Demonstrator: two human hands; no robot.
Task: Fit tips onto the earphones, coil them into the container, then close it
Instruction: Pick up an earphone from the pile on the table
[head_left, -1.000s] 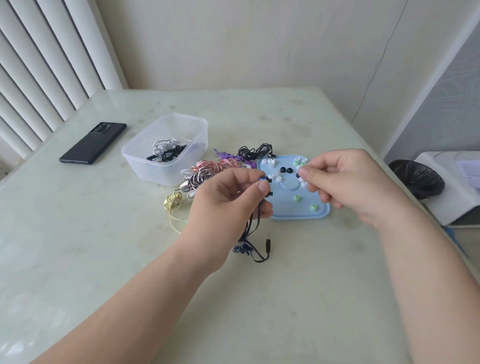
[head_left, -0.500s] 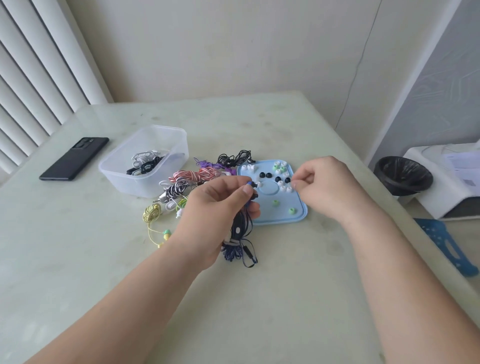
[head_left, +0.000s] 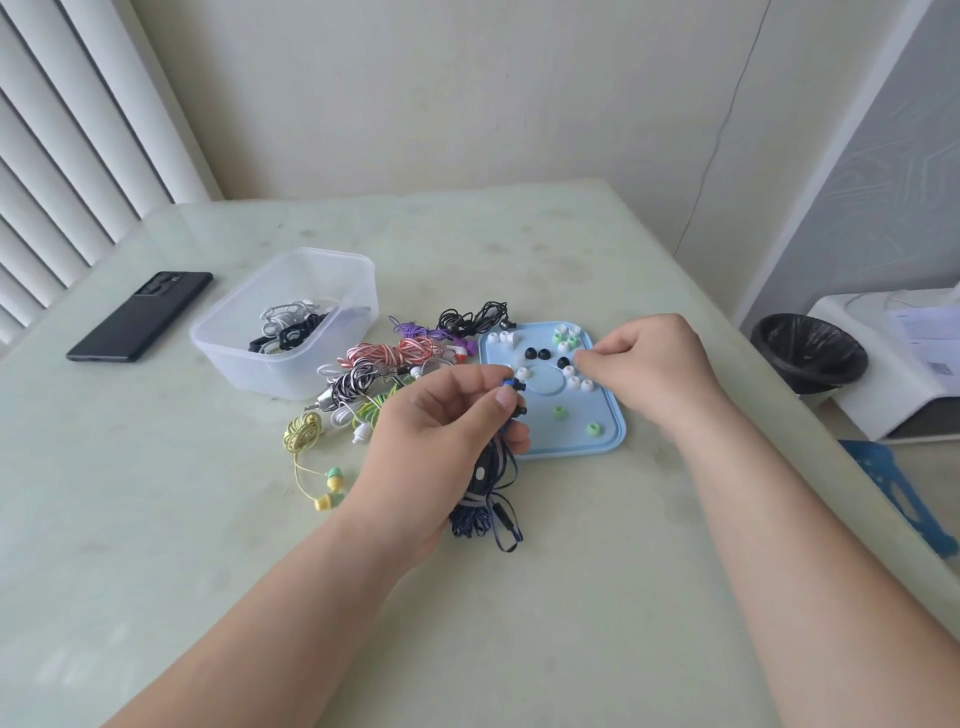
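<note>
Pale green table (head_left: 571, 582): our left hand (head_left: 441, 431) pinches dark blue earphones (head_left: 483, 514) beside light blue plastic lid (head_left: 571, 444); our right hand (head_left: 654, 369) curls over lid's white tips (head_left: 581, 384), grip unclear.

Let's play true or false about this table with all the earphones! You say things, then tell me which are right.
1. The left hand holds the dark blue earphones. True.
2. The clear container has nothing in it. False: coiled white and black earphones lie inside.
3. The loose ear tips lie on the light blue lid. True.
4. The phone lies on the lid. False: it lies on the table, left of the container.
5. All the ear tips are black. False: some are white and some are green.
</note>
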